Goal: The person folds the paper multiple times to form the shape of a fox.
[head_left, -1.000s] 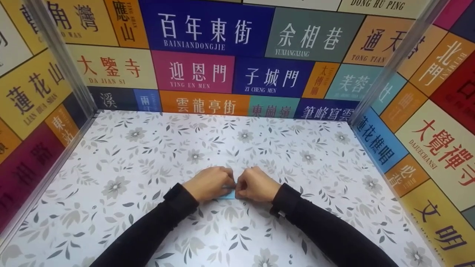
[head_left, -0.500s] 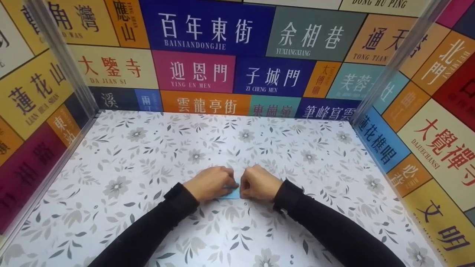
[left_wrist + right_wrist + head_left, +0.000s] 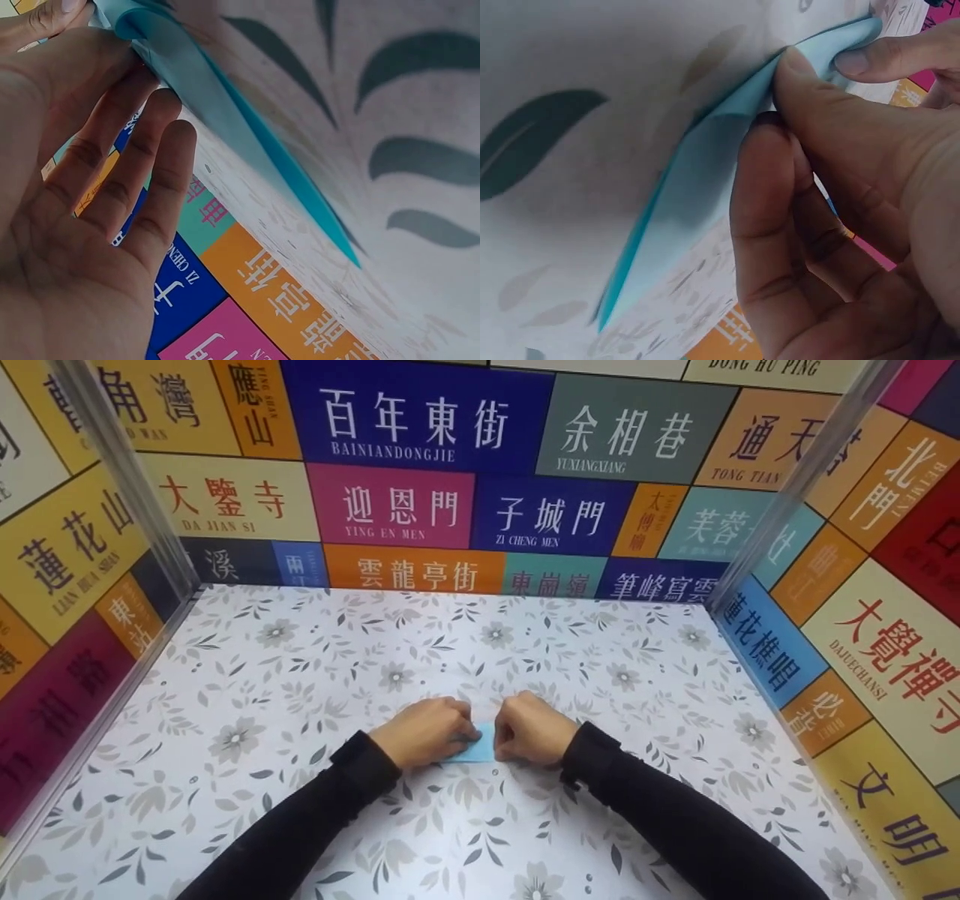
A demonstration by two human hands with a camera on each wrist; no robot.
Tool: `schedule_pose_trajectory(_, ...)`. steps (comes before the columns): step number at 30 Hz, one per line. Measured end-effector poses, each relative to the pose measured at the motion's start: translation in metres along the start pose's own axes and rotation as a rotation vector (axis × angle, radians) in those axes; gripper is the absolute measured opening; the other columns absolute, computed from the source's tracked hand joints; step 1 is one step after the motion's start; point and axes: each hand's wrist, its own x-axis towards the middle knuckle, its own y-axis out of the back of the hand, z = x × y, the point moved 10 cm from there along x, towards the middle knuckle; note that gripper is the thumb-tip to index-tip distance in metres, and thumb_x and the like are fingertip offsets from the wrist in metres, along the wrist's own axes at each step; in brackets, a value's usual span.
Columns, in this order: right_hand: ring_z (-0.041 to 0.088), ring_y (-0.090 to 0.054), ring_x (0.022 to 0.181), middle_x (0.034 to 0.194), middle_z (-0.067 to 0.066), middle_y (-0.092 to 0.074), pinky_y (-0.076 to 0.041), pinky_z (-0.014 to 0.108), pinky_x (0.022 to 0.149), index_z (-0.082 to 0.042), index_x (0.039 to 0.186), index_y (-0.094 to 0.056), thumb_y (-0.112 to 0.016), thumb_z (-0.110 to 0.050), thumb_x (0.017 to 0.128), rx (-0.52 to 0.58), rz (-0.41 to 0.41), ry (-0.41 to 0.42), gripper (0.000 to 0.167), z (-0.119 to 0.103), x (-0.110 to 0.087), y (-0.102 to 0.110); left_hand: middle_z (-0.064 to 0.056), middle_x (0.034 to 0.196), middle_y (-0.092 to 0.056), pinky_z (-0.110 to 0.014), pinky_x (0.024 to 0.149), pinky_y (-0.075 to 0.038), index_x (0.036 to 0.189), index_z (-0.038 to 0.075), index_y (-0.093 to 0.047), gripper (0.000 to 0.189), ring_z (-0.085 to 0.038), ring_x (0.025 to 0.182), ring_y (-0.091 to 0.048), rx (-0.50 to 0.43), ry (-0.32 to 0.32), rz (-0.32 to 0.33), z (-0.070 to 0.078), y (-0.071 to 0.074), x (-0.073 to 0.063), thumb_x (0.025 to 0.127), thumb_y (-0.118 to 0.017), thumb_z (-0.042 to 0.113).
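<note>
A small piece of light blue paper [image 3: 477, 751] lies low over the patterned tabletop between both hands. Seen by the left wrist camera, the paper [image 3: 259, 146] is folded, with a brighter turquoise edge, and curls at the thumb. My left hand [image 3: 424, 731] holds its left part, the other fingers loosely bent beside it. My right hand [image 3: 534, 729] pinches the paper at its right edge. From the right wrist, thumb and index finger of the right hand [image 3: 832, 187] meet on the folded paper [image 3: 705, 169], and the left thumb [image 3: 862, 61] presses farther along it.
The tabletop [image 3: 360, 825] has a white covering with grey flowers and leaves. Colourful panels with printed characters, such as the back wall [image 3: 420, 450], enclose it at the back and both sides. Clear corner strips [image 3: 142, 487] run up where the panels meet.
My right hand has shifted slightly rightward, away from the left, so more of the blue paper shows between them. The left hand stays almost in place.
</note>
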Motion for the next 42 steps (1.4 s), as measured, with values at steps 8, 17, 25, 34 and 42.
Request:
schedule_pose_trajectory(8,0.004,-0.065,0.062,0.073,0.003,-0.083,-0.058,0.022,0.063,-0.008,0.081,-0.088,-0.099,-0.002,0.081,-0.017,0.006,0.003,0.012,0.006,-0.002,0.001,-0.006,0.111,-0.079,-0.044,0.090,-0.067,0.127,0.016,-0.091,0.026,-0.027,0.096,-0.076,-0.011,0.049,-0.020,-0.003,0.000,0.000,0.102,-0.088,0.016)
schedule_pose_trajectory(17,0.002,-0.064,0.061,0.074,0.004,-0.084,-0.058,0.022,0.062,-0.008,0.083,-0.089,-0.100,-0.006,0.084,-0.010,0.002,-0.017,0.011,0.014,-0.008,0.002,-0.007,0.112,-0.081,-0.045,0.095,-0.068,0.126,0.015,-0.091,0.024,-0.029,0.102,-0.079,-0.038,0.056,-0.009,-0.004,0.002,-0.001,0.102,-0.088,0.015)
schedule_pose_trajectory(25,0.002,-0.063,0.062,0.075,0.002,-0.083,-0.058,0.023,0.062,-0.009,0.083,-0.089,-0.101,-0.007,0.086,-0.010,-0.007,-0.054,0.013,0.026,-0.016,0.005,-0.007,0.109,-0.080,-0.045,0.090,-0.066,0.126,0.014,-0.091,0.024,-0.028,0.096,-0.077,-0.053,0.036,-0.004,-0.002,0.001,0.000,0.103,-0.088,0.014)
schedule_pose_trajectory(34,0.002,-0.062,0.062,0.075,0.002,-0.083,-0.057,0.023,0.062,-0.008,0.084,-0.089,-0.100,-0.007,0.086,0.014,-0.006,-0.079,0.012,0.032,-0.024,0.006,-0.007,0.111,-0.080,-0.045,0.093,-0.067,0.128,0.014,-0.090,0.025,-0.028,0.099,-0.078,-0.070,0.065,-0.024,-0.004,-0.001,0.001,0.103,-0.088,0.015)
schedule_pose_trajectory(42,0.002,-0.064,0.064,0.077,0.002,-0.084,-0.058,0.023,0.064,-0.008,0.086,-0.089,-0.100,-0.006,0.086,0.022,0.007,-0.067,0.012,0.030,-0.025,0.009,-0.006,0.110,-0.079,-0.045,0.093,-0.067,0.128,0.015,-0.090,0.026,-0.027,0.098,-0.077,-0.069,0.073,-0.028,-0.006,-0.003,0.001,0.102,-0.088,0.015)
